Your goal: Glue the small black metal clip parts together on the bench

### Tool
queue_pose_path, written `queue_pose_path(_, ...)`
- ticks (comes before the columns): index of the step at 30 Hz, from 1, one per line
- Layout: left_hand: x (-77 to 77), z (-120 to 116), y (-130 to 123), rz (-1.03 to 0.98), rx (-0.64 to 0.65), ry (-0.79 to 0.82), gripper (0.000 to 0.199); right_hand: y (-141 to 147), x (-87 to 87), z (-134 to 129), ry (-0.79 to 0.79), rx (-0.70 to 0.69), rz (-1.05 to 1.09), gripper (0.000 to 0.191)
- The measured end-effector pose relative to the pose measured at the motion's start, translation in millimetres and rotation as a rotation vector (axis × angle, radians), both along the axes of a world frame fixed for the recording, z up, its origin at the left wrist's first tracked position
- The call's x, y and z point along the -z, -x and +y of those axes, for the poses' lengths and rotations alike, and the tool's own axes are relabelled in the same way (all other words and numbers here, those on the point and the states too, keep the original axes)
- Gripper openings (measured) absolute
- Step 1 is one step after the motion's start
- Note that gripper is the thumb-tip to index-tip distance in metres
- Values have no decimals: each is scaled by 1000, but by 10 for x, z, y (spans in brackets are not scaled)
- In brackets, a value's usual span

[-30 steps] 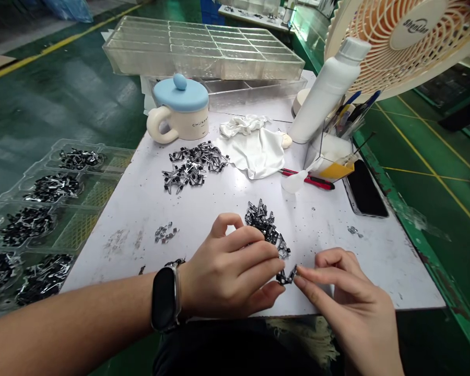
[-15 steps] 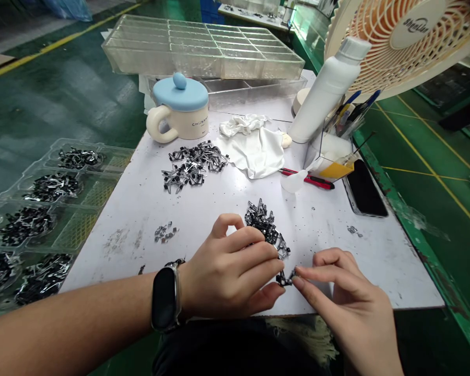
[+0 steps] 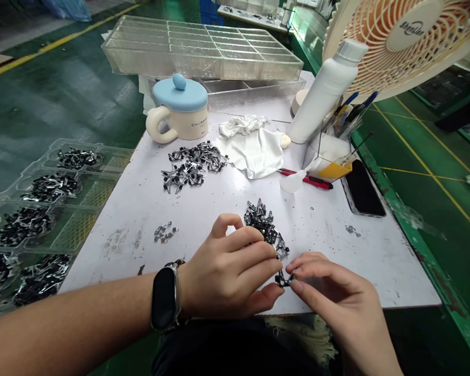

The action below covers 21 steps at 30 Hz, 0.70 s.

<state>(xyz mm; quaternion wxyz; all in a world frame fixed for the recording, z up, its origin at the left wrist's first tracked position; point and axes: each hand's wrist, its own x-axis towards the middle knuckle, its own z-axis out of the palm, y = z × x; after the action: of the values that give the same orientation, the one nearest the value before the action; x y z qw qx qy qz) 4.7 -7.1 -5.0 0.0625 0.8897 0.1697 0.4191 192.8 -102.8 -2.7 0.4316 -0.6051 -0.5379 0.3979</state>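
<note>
Near the front edge of the white table point(image 3: 203, 214), my left hand point(image 3: 235, 269) pinches a small black-and-metal part point(image 3: 282, 279) between thumb and finger. From the other side, my right hand point(image 3: 332, 292) has its thumb and fingertips closed at the right end of the same part. Just beyond the fingers lies a dark pile of similar parts point(image 3: 262, 219), partly hidden by my left hand. A second, looser pile point(image 3: 196, 164) sits farther back, before the mug. Small metal bits point(image 3: 165, 232) lie to the left.
At the left stands a clear compartment tray point(image 3: 97, 188) with black parts. Behind are a blue-lidded mug point(image 3: 184, 122), white cloth point(image 3: 254, 149) and stacked clear trays point(image 3: 203, 65). On the right are a white bottle point(image 3: 325, 94), pen holder point(image 3: 325, 151), red cutter point(image 3: 317, 181), phone point(image 3: 364, 188) and fan point(image 3: 399, 47).
My right hand's fingers have shifted slightly left and closed in more around the end of the small part. My left hand has barely moved.
</note>
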Motion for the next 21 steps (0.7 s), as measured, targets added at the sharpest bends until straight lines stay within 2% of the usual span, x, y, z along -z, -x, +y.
queue_pose_path(12,-27,-14,-2,-5,-7,34,17,-12,53,-22,81,4,158,9)
queue_pose_path(21,3,-2,-8,-16,10,49,21,1,75,-26,123,27,279,4)
